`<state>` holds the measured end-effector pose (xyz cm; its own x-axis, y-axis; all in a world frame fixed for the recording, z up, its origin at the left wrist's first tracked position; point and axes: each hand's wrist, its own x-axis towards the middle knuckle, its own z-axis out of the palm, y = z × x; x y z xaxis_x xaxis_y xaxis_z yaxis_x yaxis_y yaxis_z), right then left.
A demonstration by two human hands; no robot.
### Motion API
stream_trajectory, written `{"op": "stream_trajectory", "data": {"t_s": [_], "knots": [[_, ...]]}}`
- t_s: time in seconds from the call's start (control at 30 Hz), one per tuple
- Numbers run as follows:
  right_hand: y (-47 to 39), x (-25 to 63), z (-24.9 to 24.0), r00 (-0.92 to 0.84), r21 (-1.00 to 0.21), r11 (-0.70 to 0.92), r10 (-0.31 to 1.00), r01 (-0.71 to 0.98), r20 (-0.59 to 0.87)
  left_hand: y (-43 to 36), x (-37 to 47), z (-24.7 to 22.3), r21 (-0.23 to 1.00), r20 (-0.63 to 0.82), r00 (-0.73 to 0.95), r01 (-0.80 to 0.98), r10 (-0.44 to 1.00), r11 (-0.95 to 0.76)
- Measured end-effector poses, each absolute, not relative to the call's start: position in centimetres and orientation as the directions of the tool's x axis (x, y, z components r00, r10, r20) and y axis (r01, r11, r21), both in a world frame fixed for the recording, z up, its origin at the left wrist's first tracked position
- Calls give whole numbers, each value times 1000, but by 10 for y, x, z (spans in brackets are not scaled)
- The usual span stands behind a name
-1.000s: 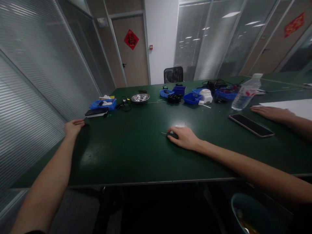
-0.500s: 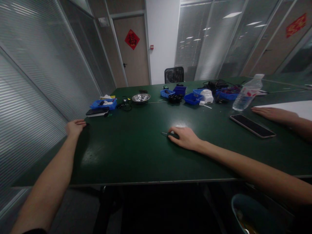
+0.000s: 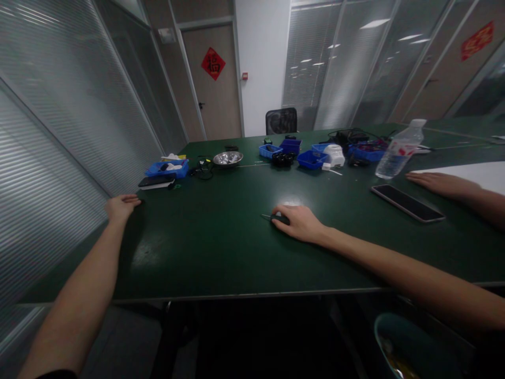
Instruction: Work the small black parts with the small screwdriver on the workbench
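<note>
- On the glossy green table (image 3: 205, 242), the right hand (image 3: 299, 222) is staying put, narrowly curled around a screwdriver (image 3: 281, 219), its thin metal shaft pointing left, its dark handle partly hidden.
- Near the left edge, the left hand (image 3: 120, 207) is also staying, fingers close together; whether it is gripping the small dark thing (image 3: 141, 200) beside them, I cannot tell.

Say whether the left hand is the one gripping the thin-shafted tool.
No, the thin-shafted tool is in the right hand, its tip sticking out past the fingers.
</note>
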<state>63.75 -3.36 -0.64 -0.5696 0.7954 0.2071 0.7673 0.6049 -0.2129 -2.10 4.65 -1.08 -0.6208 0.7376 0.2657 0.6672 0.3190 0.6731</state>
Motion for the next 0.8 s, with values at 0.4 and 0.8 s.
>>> {"op": "stream_trajectory", "data": {"t_s": [0.4, 0.8], "knots": [[-33, 639, -7, -577, -222, 615, 788, 757, 214, 39, -26, -8, 609, 135, -642, 655, 755, 448], [-35, 637, -4, -579, -222, 615, 788, 757, 210, 37, -24, -7, 589, 109, -588, 688, 801, 425]]}}
